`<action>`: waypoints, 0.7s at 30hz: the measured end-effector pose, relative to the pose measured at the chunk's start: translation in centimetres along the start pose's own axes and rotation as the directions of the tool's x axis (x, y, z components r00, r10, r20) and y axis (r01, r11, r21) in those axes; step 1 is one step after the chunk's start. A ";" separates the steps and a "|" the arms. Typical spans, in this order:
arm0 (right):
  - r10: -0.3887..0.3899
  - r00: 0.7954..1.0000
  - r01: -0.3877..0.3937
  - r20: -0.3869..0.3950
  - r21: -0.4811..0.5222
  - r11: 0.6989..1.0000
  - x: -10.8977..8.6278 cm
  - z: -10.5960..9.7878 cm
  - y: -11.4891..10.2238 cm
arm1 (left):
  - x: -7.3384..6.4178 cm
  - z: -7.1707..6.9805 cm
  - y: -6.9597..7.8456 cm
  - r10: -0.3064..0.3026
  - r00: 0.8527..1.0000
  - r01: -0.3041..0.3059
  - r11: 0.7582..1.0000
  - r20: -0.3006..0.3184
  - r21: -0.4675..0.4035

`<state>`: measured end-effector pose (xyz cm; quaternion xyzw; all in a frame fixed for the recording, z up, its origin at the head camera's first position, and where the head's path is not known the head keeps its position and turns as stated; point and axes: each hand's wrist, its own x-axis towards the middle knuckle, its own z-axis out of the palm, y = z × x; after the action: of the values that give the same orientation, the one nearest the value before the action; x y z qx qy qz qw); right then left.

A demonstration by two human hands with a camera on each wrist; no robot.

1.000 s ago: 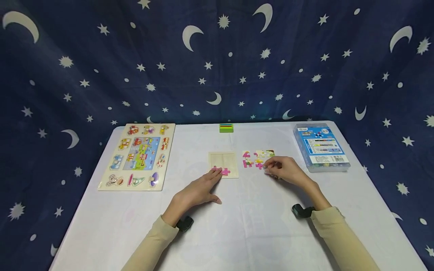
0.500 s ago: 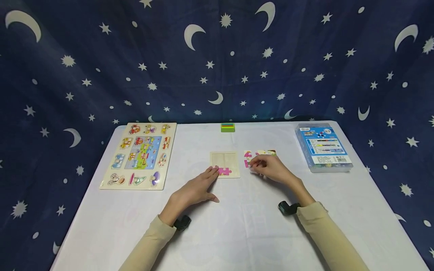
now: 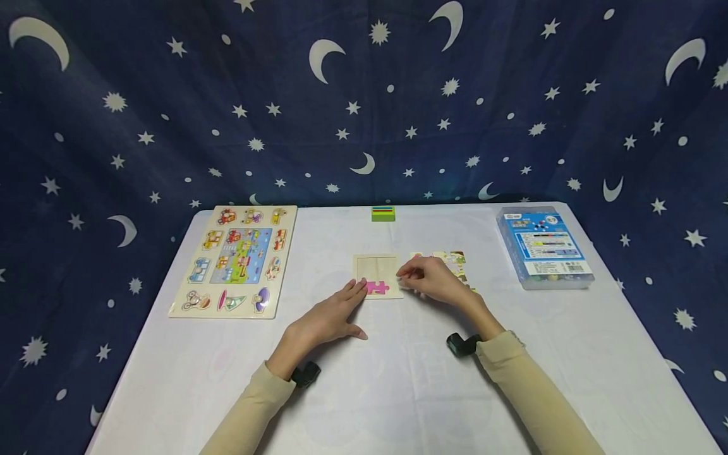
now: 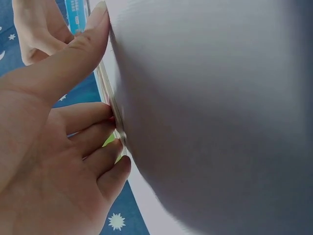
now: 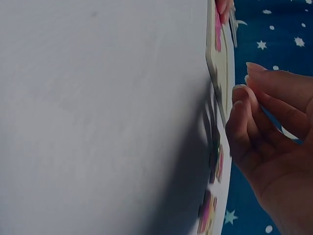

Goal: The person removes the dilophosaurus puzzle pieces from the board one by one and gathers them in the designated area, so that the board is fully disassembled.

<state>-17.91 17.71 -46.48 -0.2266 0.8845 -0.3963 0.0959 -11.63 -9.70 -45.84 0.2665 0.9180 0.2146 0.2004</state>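
A small square wooden puzzle tray (image 3: 377,256) lies mid-table, with pink jigsaw pieces (image 3: 378,289) along its near edge. My left hand (image 3: 327,323) rests its outstretched fingertips on the tray's near left corner; the left wrist view shows the fingers (image 4: 93,117) close together and the thumb apart. My right hand (image 3: 436,281) hovers just off the tray's right side, thumb and fingers pinched together. Something small and pale shows at those fingertips, apparently a puzzle piece, mostly hidden. Loose puzzle pieces (image 3: 457,257) lie to the tray's right, partly covered by this hand.
A large wooden vehicle puzzle board (image 3: 277,265) lies at the left. A clear plastic box with a blue label (image 3: 548,243) stands at the right. At the back edge sits a small green block-like object (image 3: 383,214). A starry dark blue cloth (image 3: 364,95) hangs behind the white table (image 3: 370,398).
My right hand has moved left from the loose pieces to the tray's right edge, its fingers still pinched. My left hand has shifted slightly and stays at the tray's corner.
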 end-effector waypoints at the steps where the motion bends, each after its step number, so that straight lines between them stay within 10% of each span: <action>1: -0.008 1.000 0.008 0.002 -0.003 1.000 0.2 0.2 0.0 | 0.0 0.0 0.0 0.002 1.000 -0.002 1.000 0.000 -0.001; 21: 0.021 0.996 -0.017 0.084 -0.042 0.999 2.3 2.1 -1.3 | 0.0 0.1 -0.2 0.017 1.000 -0.017 1.000 0.001 -0.021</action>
<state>-18.75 14.42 -46.89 -0.2367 0.8899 -0.3669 0.1323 -11.63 -9.80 -46.03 0.2722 0.9133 0.2257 0.2022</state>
